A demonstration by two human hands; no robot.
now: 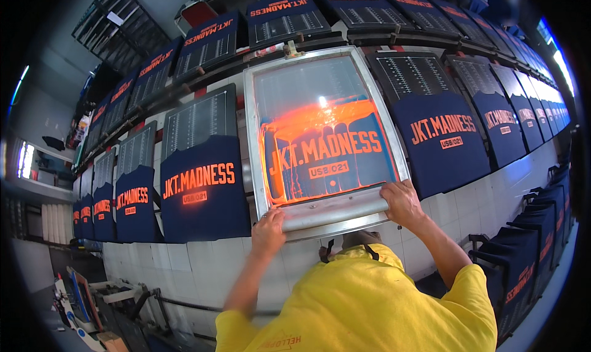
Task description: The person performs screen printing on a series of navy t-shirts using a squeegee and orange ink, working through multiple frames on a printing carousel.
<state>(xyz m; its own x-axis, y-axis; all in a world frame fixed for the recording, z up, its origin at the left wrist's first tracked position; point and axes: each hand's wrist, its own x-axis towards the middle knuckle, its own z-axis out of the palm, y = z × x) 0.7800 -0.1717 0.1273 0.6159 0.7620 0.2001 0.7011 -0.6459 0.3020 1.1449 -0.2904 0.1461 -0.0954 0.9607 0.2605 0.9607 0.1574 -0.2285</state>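
Observation:
A metal-framed printing screen (253,136) lies flat on the long white printing table, its mesh smeared with orange ink (320,121) over a dark blue shirt. A long silver squeegee (335,209) rests across the near end of the screen. My left hand (269,230) grips the squeegee's left end and my right hand (402,202) grips its right end. Both forearms reach forward from my yellow shirt (369,303).
Dark blue shirts with orange lettering lie in a row along the white tiled table (203,259), one at left (200,189) and one at right (440,136) of the screen. More blue shirts hang on racks (529,253) at right. A metal rack stands at back left.

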